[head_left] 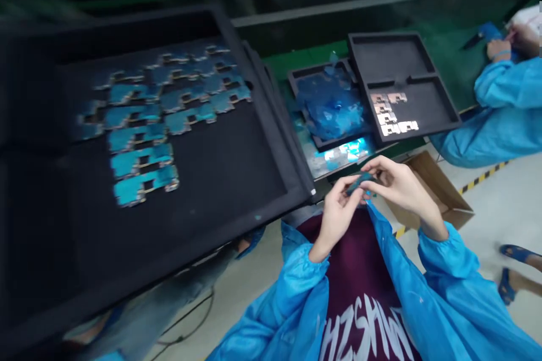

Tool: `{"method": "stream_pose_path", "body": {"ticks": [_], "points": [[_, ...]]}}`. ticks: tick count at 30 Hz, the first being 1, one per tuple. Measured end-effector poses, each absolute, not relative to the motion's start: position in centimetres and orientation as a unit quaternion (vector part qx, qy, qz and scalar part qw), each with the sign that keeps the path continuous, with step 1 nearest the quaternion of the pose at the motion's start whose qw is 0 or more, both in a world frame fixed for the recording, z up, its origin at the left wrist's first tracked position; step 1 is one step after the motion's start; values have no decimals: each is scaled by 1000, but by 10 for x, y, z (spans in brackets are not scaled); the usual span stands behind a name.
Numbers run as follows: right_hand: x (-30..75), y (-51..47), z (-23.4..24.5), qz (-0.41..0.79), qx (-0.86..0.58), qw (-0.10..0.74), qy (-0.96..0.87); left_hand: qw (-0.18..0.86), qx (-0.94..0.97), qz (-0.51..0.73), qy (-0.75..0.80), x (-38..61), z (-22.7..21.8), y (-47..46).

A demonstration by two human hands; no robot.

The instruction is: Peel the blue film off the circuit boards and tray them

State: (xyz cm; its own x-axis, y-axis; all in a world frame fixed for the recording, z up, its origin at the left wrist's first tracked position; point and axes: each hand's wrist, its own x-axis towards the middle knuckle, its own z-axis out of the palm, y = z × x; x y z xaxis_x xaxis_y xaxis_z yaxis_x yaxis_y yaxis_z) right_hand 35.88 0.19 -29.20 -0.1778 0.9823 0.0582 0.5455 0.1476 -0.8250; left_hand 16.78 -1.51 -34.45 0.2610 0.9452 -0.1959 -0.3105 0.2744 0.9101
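Note:
In front of my chest, my left hand point(337, 210) and my right hand point(398, 185) both pinch a small flat blue-green plate point(359, 181). Fingers cover much of it, so its full outline is hidden. To the left, a large black foam tray point(220, 175) carries rows of notched flat plates point(126, 164) with blue faces. Just beyond my hands is a smaller black tray point(296, 76) heaped with crumpled blue film point(332, 104). Beside it, a divided black tray point(385, 59) has several bare, silvery notched plates point(385, 117) in its near compartment.
Shiny film scraps point(347, 151) lie on the green bench edge below the film heap. An open cardboard box point(436, 189) stands on the floor to the right. A co-worker's blue sleeve point(508, 87) and hands are at the far right, near a dark tool point(472, 40).

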Motion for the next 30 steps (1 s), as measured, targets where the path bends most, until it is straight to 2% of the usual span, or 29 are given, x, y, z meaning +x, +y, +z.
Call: {"method": "stream_pose_path", "body": {"ticks": [4,7,12,20,26,30], "points": [[338,-3,-321,343,-582,406,-616,654,352,476,470,172,-352,-15],[330,-9,-331,352,-568,438,-601,639,360,472,490,172,-352,-16],[329,-16,-334,312,-553,428,-643,569,406,487,524,175,-345,-21],[329,-20,-338,306,-551,430,-646,601,371,482,519,174,-347,-25],[332,-21,-339,138,-564,443,-684,646,355,466,489,170,-353,-25],[333,-24,-345,77,-563,431,-701,690,309,454,471,166,-357,-25]]}}
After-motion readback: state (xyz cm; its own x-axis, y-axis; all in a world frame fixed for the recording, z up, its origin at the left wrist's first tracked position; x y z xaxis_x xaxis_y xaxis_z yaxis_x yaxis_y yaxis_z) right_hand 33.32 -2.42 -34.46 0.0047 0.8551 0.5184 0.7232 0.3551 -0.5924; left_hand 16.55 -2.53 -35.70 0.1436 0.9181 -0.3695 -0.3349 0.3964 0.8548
